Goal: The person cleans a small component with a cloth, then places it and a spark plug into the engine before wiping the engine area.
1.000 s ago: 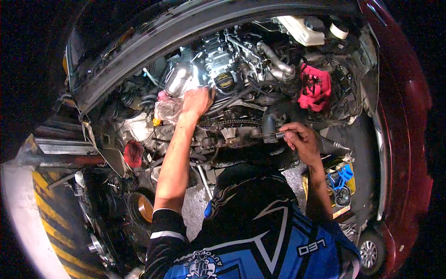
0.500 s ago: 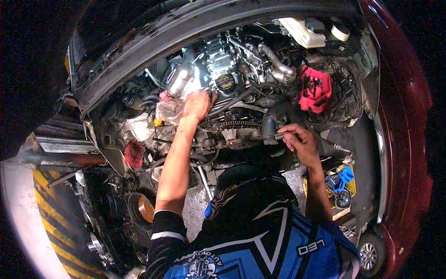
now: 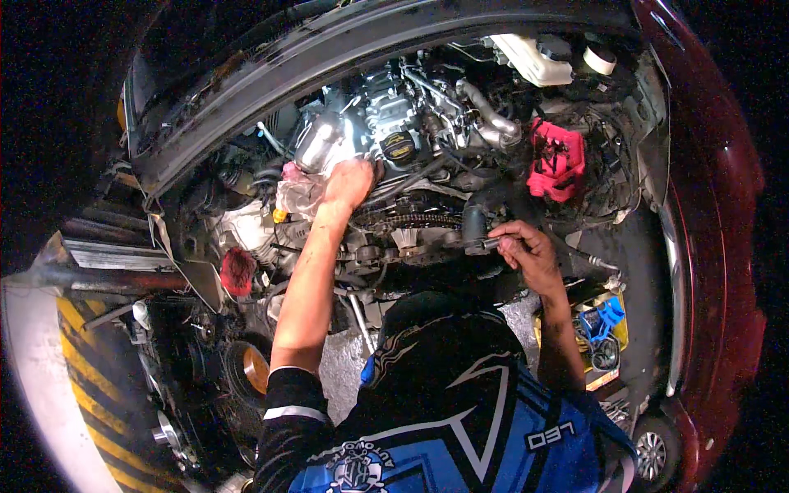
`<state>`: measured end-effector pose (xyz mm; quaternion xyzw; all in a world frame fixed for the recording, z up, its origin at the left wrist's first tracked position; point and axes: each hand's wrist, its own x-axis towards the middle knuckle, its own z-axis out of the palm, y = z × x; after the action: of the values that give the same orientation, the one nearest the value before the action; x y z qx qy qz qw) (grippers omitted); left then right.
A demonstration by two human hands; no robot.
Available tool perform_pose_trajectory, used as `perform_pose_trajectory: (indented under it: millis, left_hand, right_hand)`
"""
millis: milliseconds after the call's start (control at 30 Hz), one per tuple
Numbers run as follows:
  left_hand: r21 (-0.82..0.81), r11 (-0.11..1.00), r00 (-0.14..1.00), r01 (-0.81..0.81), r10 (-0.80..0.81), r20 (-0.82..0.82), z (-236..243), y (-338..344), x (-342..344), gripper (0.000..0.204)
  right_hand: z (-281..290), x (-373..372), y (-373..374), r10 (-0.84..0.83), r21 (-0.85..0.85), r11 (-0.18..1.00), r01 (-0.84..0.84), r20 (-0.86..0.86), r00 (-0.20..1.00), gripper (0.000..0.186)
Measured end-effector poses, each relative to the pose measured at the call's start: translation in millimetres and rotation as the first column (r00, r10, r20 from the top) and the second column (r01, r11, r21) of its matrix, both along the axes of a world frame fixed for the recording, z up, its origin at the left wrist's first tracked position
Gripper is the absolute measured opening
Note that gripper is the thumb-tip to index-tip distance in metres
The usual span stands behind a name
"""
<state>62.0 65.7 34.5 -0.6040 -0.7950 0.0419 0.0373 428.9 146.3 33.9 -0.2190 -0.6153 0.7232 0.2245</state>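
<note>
My left hand (image 3: 349,184) reaches into the engine bay, its fingers curled down at the front of the engine, just below the black oil filler cap (image 3: 399,146). What its fingertips grip is hidden. Crumpled clear plastic (image 3: 297,197) lies against that hand's left side. Farther right, my right hand (image 3: 530,252) is closed, thumb and fingers pinching a short dark rod-like piece (image 3: 491,243). That piece points left, at the lower end of a thick black hose (image 3: 475,218). A timing chain or toothed belt (image 3: 415,220) runs between the two hands.
A bright red plastic part (image 3: 557,160) sits at the right of the bay, below a white reservoir (image 3: 534,62). At left lies a red cloth-like bundle (image 3: 237,271). A yellow tray (image 3: 622,322) with blue items stands low at right. The dark red fender (image 3: 711,246) borders the right side.
My right hand and the dark piece have shifted very slightly. The left hand stays at the same spot on the engine, with its wrist a little turned.
</note>
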Motion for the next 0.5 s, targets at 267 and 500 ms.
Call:
perform_pose_trajectory:
  millis: [267, 500]
  left_hand:
    - [0.107, 0.992, 0.997, -0.072, 0.071, 0.006, -5.9, 0.6, 2.1, 0.024]
    - [-0.047, 0.98, 0.977, -0.192, 0.196, 0.089, 13.4, 8.8, 15.6, 0.053]
  right_hand:
    - [-1.4, 2.5, -2.3, -0.003, 0.015, 1.0, 0.003, 0.006, 1.0, 0.018]
    - [-1.5, 7.7, -0.6, -0.013, 0.005, 1.0, 0.013, 0.006, 1.0, 0.018]
